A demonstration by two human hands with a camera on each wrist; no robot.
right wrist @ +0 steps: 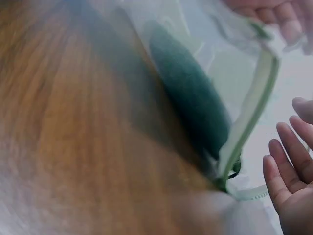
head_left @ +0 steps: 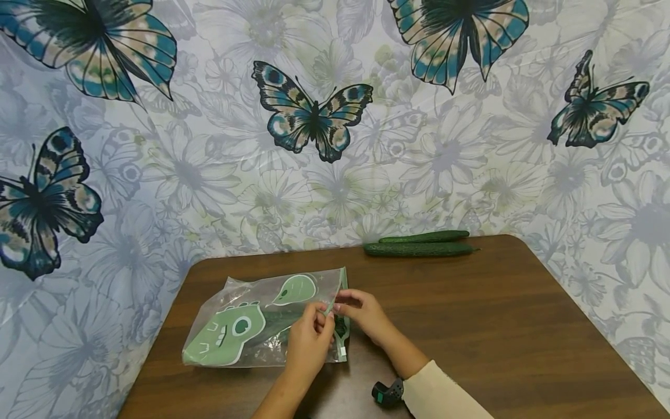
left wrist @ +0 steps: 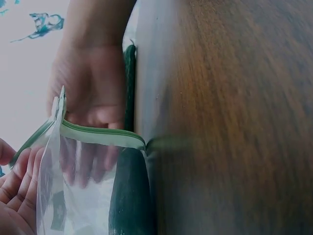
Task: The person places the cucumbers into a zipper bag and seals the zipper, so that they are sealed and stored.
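On the brown wood-grain table (head_left: pixel 471 326), a clear plastic bag with a green cartoon print (head_left: pixel 251 337) lies to the person's left, one long dark-green cucumber (right wrist: pixel 190 88) inside it. The left hand (head_left: pixel 310 340) pinches its pale-green zip edge (head_left: pixel 342 280) between thumb and fingers. The right hand (head_left: pixel 369 320) is at that same edge, fingers fairly straight; I can't tell whether they grip. Two more cucumbers (head_left: pixel 419 249) lie together at the table's far side.

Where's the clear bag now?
In the head view, the bag lies on the left of the table, left hand and right hand at its opening.
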